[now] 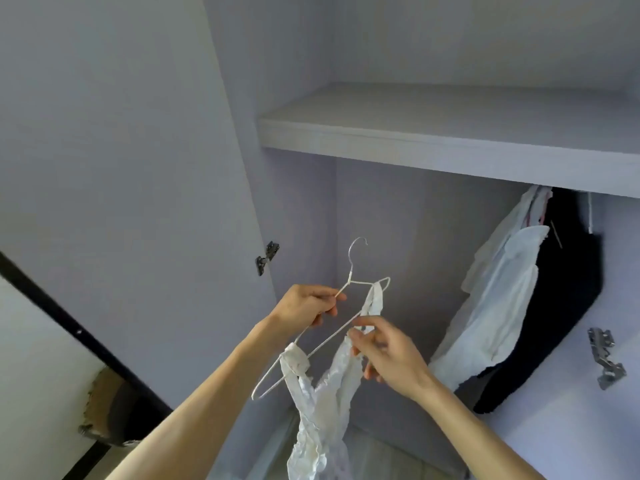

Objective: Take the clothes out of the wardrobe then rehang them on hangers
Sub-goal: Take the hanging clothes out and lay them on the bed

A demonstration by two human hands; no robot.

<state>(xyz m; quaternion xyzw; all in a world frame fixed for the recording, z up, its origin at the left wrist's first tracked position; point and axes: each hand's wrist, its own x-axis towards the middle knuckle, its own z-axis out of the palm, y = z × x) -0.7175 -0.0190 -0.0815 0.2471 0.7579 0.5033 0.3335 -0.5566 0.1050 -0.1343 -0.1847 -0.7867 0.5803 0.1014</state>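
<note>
My left hand (308, 308) pinches the sloping arm of the white wire hanger (350, 271) just below its neck, fingers curled on the wire. My right hand (384, 355), at about four o'clock from the left, pinches the lacy edge of the white strappy top (322, 407) beside the hanger's lower bar. The hanger tilts, hook at twelve o'clock and far end dipping toward seven. One strap (375, 299) loops over the upper end, the other strap (294, 358) sits bunched near the low end, and the body of the top drops toward six o'clock, in front of the open wardrobe (398, 220). As I judge it, the step is seating this top properly before it goes in. I want to level the hanger with my left hand so neither strap slides. With my right I smooth the twisted strap flat and settle it into the bend at the hanger's shoulder. Thin straps on smooth wire slip easily, so a light tug downward should test them. The rail is hidden under the shelf (450, 140). The white clothes (498, 306) and a black garment (568, 299) hanging at three o'clock suggest where the hook belongs.
</note>
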